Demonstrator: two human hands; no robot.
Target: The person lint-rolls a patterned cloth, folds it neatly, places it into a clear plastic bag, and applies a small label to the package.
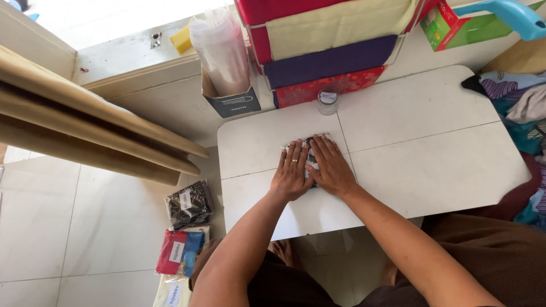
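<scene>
Far to my left, long tan boards [85, 122] slant across the view above the tiled floor [68, 227]. On that floor, beside my left arm, lie flat packets in clear bags: a dark patterned packet [189, 203], and a red and blue packet [179, 252] below it. Behind the white tabletop [432, 153] a small dark box [232, 101] stands with a bundle of clear plastic bags [219, 48] sticking up out of it. My left hand [290, 172] lies flat, fingers stretched and unclenched, a ring on one finger, pressing on a dark patterned cloth in plastic [310, 158] near the tabletop's middle. My right hand [331, 167] lies flat just beside it, pressing the same cloth; neither hand grips anything. Behind the cloth stands a small clear jar [327, 101], in front of stacked fabric drawers [327, 48] in red, cream and purple. A green carton [455, 25] sits farther right.
</scene>
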